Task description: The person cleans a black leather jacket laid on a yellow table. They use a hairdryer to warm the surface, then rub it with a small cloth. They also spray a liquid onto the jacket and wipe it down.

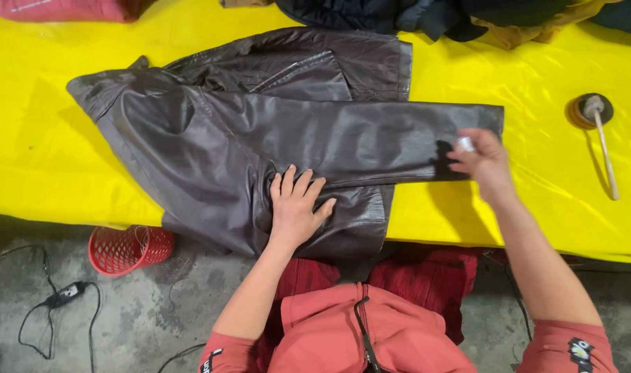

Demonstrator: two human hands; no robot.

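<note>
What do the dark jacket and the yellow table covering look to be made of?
Jacket: apparently brown leather or a faux equivalent; smooth, semi-gloss, with soft highlights and stiff creases under the left hand. Table covering: looks like glossy plastic or coated sheet, judging by its sheen and fine wrinkles.

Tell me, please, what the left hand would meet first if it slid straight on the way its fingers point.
The left hand lies flat on the dark leather jacket, fingers pointing away from the person. Going straight on, it would probably first meet the sleeve laid across the jacket, just beyond the fingertips.
</note>
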